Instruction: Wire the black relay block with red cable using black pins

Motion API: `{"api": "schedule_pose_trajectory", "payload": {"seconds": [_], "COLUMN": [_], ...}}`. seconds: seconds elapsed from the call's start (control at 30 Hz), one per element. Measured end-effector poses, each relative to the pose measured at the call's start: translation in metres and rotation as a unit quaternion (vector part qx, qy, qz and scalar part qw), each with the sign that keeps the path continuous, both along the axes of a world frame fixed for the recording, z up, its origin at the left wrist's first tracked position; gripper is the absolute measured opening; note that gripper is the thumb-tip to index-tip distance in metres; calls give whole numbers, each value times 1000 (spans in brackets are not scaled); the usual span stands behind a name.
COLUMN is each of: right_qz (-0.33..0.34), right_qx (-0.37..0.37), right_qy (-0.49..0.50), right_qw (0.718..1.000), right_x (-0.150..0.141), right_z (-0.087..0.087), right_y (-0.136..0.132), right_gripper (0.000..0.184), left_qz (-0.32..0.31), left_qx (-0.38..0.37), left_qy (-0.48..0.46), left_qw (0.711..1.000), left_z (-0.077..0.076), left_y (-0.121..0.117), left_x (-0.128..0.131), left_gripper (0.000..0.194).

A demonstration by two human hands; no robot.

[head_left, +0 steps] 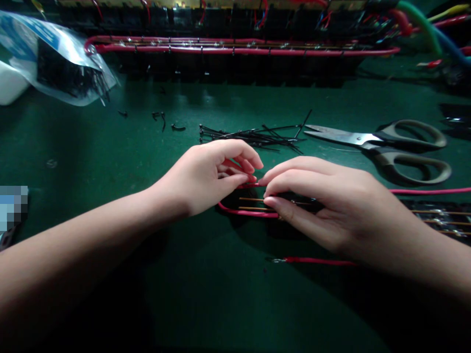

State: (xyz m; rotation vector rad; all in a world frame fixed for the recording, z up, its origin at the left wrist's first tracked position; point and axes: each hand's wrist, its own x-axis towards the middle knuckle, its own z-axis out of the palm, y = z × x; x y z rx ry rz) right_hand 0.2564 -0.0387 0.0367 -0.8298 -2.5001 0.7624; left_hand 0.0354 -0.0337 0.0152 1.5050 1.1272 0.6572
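Both hands meet over a looped red wire (243,212) on the green mat (206,294). The left hand (206,176) pinches the loop's upper run between thumb and curled fingertips; the right hand (331,206) lies flat over the dark strip (441,215) with its thin brass-coloured rods, fingertips pressing the same wire just beside the left pinch. A second red lead (316,261) with a bare metal tip lies near the right wrist. Just beyond the pinch is a loose heap of thin black cable ties (253,135); to its right, steel scissors (390,144) with grey loop handles. Far left, a glossy plastic bag (55,63) holds more ties. A long, finished red-wired assembly (239,46) runs across the back.
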Motion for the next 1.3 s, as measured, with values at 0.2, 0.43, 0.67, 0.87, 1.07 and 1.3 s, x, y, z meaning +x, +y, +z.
{"api": "schedule_pose_trajectory", "payload": {"seconds": [0.2, 0.43, 0.67, 0.87, 1.07, 1.3], "right_qz": [-2, -2, -1, 0, -1, 6], "right_qx": [1, 1, 11, 17, 10, 19], "right_qy": [-11, -17, -13, -10, -18, -19], "right_qw": [1000, 1000, 1000, 1000, 1000, 1000], "right_x": [1, 0, 1, 0, 0, 0], "right_z": [1, 0, -2, -1, 0, -1], "right_y": [0, 0, 0, 0, 0, 0], "right_gripper": [13, 14, 14, 14, 15, 16], "left_qz": [10, 18, 10, 30, 31, 1], "left_qx": [15, 45, 78, 57, -10, -55], "left_qy": [23, 24, 4, -10, -39, -74], "left_qw": [1000, 999, 997, 998, 999, 996], "left_z": [3, 5, 6, 7, 9, 7], "left_y": [0, 2, 1, 1, 2, 6], "left_x": [1, 1, 1, 2, 1, -5], "left_gripper": [14, 22, 31, 20, 8, 27]}}
